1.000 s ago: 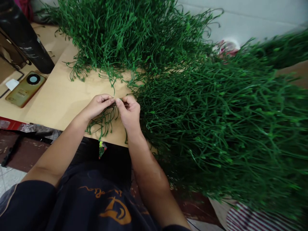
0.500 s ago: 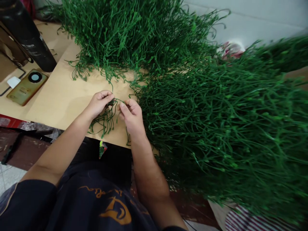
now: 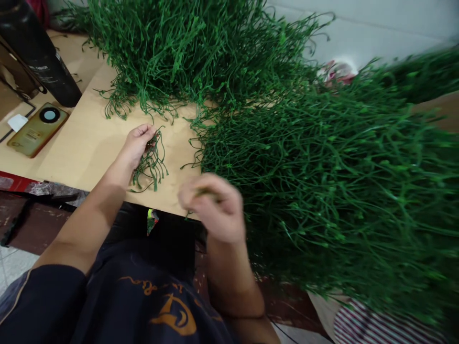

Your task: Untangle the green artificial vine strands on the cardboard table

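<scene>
My left hand (image 3: 138,145) is closed in a pinch on a small bunch of green plastic stems (image 3: 152,167). The bunch hangs from my fingers over the tan tabletop (image 3: 89,138), its thin ends fanned toward me. My right hand (image 3: 218,208) is apart from it, over the table's front edge, curled and smeared by motion. Whether anything sits between its fingers cannot be made out. Right beside that hand lies a large heap of green stems (image 3: 322,181). A second heap of stems (image 3: 186,52) spreads along the back, beyond my left hand.
On the left, a phone in a yellowish case (image 3: 38,129) lies near a tall black bottle (image 3: 41,57). A pale wall (image 3: 394,24) rises behind the heaps. Striped cloth (image 3: 369,322) shows at the lower right, below the big heap.
My right hand has left the bunch and swung toward me and to the right. My left hand has shifted slightly left and away from me, keeping the bunch.
</scene>
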`<move>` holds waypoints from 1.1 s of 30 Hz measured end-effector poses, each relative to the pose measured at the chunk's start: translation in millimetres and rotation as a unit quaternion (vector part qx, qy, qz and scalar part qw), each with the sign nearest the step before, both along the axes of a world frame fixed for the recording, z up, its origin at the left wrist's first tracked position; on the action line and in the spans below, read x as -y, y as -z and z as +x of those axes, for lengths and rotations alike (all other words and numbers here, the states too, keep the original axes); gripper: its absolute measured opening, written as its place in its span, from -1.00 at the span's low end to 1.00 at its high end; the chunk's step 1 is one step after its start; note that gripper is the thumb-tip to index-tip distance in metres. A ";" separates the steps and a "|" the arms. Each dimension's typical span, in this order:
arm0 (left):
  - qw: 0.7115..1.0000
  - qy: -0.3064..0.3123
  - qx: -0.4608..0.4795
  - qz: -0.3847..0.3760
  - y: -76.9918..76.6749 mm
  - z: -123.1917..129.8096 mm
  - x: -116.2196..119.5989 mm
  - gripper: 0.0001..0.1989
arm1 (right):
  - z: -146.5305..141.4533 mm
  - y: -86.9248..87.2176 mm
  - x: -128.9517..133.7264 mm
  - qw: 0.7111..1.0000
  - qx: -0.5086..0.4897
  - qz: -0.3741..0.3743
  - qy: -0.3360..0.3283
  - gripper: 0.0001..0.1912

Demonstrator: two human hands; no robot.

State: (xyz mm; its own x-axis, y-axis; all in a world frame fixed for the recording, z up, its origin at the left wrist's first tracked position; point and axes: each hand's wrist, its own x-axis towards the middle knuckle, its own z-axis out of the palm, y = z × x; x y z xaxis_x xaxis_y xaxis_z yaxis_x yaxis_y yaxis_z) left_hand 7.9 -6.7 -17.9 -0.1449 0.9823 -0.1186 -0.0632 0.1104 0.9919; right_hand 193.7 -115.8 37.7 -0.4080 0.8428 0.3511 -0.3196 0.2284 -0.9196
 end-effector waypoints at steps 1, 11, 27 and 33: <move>1.000 0.014 0.004 0.006 -0.7 -0.6 1.6 -0.74 | 11.3 -5.5 -4.2 0.992 -0.129 -0.014 -0.001 -0.77; 0.997 0.078 0.024 0.016 -4.3 6.0 10.2 -0.76 | -7.9 10.7 -30.3 0.984 -0.063 -0.090 0.137 -0.23; 0.990 0.140 -0.011 0.033 -5.3 11.0 12.2 -0.75 | -37.2 64.1 -63.7 0.936 0.257 -0.023 0.238 -0.78; 0.993 0.110 -0.029 0.021 -1.5 17.5 8.9 -0.82 | -34.7 59.8 -52.5 0.946 0.259 -0.005 0.194 -0.72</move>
State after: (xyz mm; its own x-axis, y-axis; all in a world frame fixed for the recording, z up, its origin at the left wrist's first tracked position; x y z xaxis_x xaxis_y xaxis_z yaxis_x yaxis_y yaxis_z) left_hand 25.4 -15.6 -16.4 0.0684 0.9948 -0.0749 0.0155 0.0741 0.9971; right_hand 158.9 -63.2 -22.1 -0.1828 0.9665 0.1804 0.2803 0.2271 -0.9327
